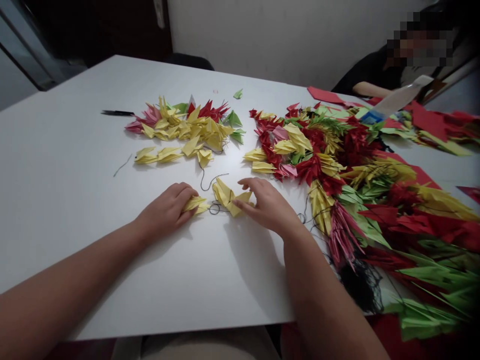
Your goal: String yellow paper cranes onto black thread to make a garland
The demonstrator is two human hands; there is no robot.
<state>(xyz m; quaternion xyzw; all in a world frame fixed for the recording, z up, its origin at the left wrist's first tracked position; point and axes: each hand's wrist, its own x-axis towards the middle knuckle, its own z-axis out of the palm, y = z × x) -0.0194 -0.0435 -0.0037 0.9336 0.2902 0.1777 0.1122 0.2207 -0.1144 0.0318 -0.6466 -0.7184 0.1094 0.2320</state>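
My left hand [167, 210] is curled over a small yellow folded paper crane [195, 205], pressing it to the white table [75, 165]. My right hand [267, 206] has its fingertips on a second yellow paper crane [225, 197], a little to the right of the first. A black thread [214, 209] runs in loose loops between the two cranes, and more of it curves up toward the pile ahead.
Heaps of strung yellow, red, pink and green paper cranes [180, 125] lie ahead, with a larger heap [337, 170] to the right. A black pen [117, 113] lies at the left. A co-worker's arm [369, 89] and a plastic bottle [397, 98] are at the far right.
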